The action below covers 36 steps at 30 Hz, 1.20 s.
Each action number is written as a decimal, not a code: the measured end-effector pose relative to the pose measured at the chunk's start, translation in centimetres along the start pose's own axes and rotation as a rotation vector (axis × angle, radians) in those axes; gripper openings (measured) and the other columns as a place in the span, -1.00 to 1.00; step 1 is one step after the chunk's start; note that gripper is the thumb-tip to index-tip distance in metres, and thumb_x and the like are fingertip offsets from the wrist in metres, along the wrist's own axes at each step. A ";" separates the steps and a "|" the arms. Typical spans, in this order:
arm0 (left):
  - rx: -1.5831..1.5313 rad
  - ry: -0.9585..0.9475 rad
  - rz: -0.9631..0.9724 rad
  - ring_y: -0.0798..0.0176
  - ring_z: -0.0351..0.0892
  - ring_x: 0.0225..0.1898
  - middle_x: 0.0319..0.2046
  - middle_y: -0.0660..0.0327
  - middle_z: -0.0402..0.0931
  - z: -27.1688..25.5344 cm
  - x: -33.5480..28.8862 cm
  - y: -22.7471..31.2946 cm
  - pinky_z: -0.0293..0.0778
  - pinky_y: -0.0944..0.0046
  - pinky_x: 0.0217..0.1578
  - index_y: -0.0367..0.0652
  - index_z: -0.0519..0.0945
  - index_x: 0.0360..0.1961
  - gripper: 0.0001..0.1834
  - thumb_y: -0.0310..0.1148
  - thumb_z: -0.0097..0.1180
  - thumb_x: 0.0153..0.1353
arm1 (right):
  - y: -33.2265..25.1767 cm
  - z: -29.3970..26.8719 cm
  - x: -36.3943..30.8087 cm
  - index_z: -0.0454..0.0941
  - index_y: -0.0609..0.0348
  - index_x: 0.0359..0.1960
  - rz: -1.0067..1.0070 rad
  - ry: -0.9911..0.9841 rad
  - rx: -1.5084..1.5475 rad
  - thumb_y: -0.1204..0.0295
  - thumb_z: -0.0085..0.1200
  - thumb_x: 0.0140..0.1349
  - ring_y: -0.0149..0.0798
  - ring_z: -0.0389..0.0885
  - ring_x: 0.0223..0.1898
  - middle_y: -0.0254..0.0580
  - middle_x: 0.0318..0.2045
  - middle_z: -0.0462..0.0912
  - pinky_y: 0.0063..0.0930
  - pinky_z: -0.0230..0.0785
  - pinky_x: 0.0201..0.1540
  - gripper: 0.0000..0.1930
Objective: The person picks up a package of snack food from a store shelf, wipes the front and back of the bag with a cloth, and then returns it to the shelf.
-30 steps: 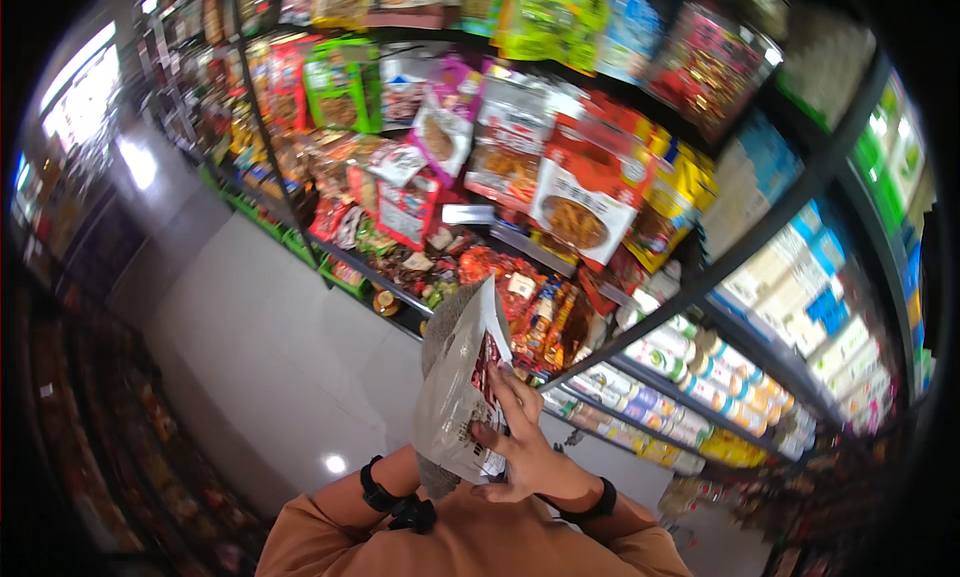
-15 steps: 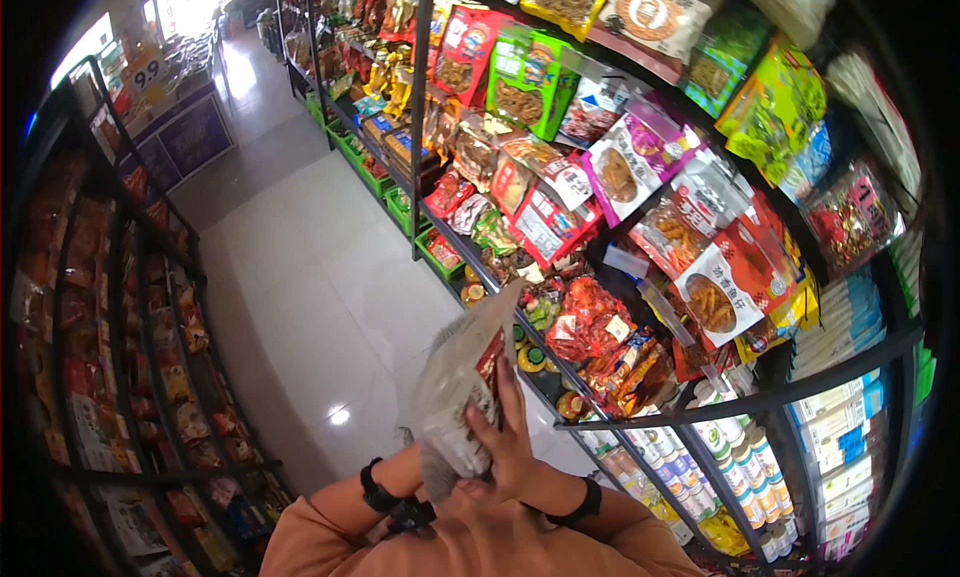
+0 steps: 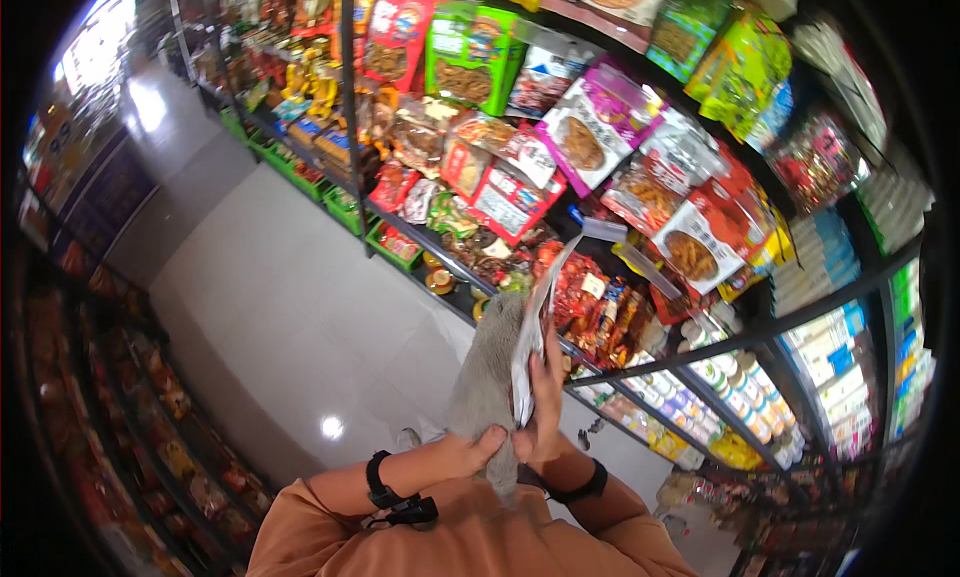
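Just in front of my body, my right hand [image 3: 543, 397] grips a flat snack bag [image 3: 535, 342], pale and shiny, seen nearly edge-on. The fingers lie along the bag's right side. A limp grey cloth [image 3: 487, 367] hangs against the bag's left side. My left hand [image 3: 475, 450] is closed on the lower part of this cloth, its thumb showing on top and the other fingers mostly hidden. Both hands are close together, near the bottom of the bag and cloth.
A shelf rack with packaged snacks [image 3: 590, 142] runs along the right, edged by a dark metal rail [image 3: 740, 339]. Green baskets [image 3: 345, 209] line its foot. Bottles [image 3: 735, 377] stand on the nearer rack. Another dark rack [image 3: 130, 417] is at left, across a tiled aisle [image 3: 270, 297].
The bag has turned from showing its broad side to nearly edge-on. More of the grey cloth shows, and my left hand has come into sight on it. The view has swung right.
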<state>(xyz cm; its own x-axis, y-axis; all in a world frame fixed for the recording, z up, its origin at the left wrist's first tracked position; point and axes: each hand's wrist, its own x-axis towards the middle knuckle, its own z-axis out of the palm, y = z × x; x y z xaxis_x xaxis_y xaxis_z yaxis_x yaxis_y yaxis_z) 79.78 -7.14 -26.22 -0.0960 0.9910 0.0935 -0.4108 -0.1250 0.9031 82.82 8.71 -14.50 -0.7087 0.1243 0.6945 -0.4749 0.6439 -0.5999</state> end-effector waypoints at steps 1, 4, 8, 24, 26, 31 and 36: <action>0.004 -0.028 -0.011 0.12 0.16 0.26 0.25 0.08 0.15 -0.5 -0.3 0.4 0.08 0.16 0.24 -0.22 0.09 0.31 -0.20 0.15 -0.11 0.23 | -0.4 0.6 -1.1 0.09 0.06 0.34 0.001 0.039 0.033 -0.18 -0.24 0.22 0.34 -0.15 0.35 0.37 0.34 -0.17 0.16 -0.19 0.28 -0.23; -0.076 -0.026 -0.011 0.12 0.16 0.26 0.25 0.08 0.14 -1.2 0.6 2.3 0.08 0.16 0.24 -0.22 0.08 0.31 -0.19 0.15 -0.11 0.23 | -2.8 0.6 -2.2 0.14 0.04 0.31 0.061 0.058 0.019 -0.27 -0.38 0.18 0.41 -0.21 0.35 0.43 0.33 -0.23 0.27 -0.32 0.26 -0.19; -0.183 0.033 0.058 0.12 0.14 0.27 0.26 0.08 0.13 -0.3 5.1 4.7 0.06 0.16 0.25 -0.22 0.07 0.31 -0.18 0.16 -0.11 0.23 | -5.1 -0.2 -3.1 0.42 -0.05 0.12 -0.002 0.073 -0.241 -0.10 -0.07 0.08 0.43 -0.04 0.29 0.51 0.28 -0.07 0.34 -0.27 0.22 -0.38; 0.199 -0.016 0.214 0.13 0.09 0.30 0.28 0.08 0.09 7.2 14.1 6.2 0.02 0.17 0.27 -0.23 0.04 0.32 -0.15 0.18 -0.12 0.21 | -5.2 -10.6 -5.3 -0.03 0.18 0.36 0.030 0.398 -0.246 -0.19 0.02 0.03 0.26 -0.17 0.38 0.24 0.35 -0.12 0.16 -0.30 0.31 -0.02; 0.172 0.029 0.213 0.13 0.09 0.30 0.29 0.08 0.08 7.4 14.8 5.9 0.01 0.17 0.27 -0.23 0.04 0.33 -0.14 0.18 -0.12 0.21 | -5.4 -9.9 -6.3 0.03 0.13 0.34 0.068 0.349 -0.231 -0.15 0.05 0.03 0.33 -0.18 0.36 0.24 0.35 -0.11 0.24 -0.35 0.29 -0.07; 0.148 0.172 0.222 0.14 0.07 0.31 0.29 0.08 0.07 8.2 15.0 5.5 0.00 0.17 0.28 -0.23 0.03 0.33 -0.13 0.19 -0.12 0.21 | -2.8 -11.1 -5.1 0.31 0.05 0.20 -0.034 0.190 -0.190 -0.13 0.10 -0.01 0.42 -0.10 0.32 0.17 0.31 0.10 0.37 -0.36 0.25 -0.22; 0.104 0.367 0.319 0.14 0.06 0.32 0.30 0.08 0.06 9.6 15.4 5.6 -0.02 0.17 0.28 -0.23 0.02 0.33 -0.12 0.19 -0.12 0.20 | 1.5 -10.9 -1.5 0.40 0.01 0.16 -0.229 0.093 -0.012 -0.20 0.03 0.00 0.42 -0.05 0.31 0.09 0.29 0.17 0.39 -0.33 0.24 -0.25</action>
<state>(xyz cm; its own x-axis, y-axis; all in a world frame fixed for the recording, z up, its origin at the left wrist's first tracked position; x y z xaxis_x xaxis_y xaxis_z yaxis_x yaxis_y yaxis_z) 84.74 7.88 -15.69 -0.5224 0.8195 0.2354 -0.2185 -0.3956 0.8921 88.84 17.72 -12.17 -0.5316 0.0425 0.8459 -0.6114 0.6719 -0.4180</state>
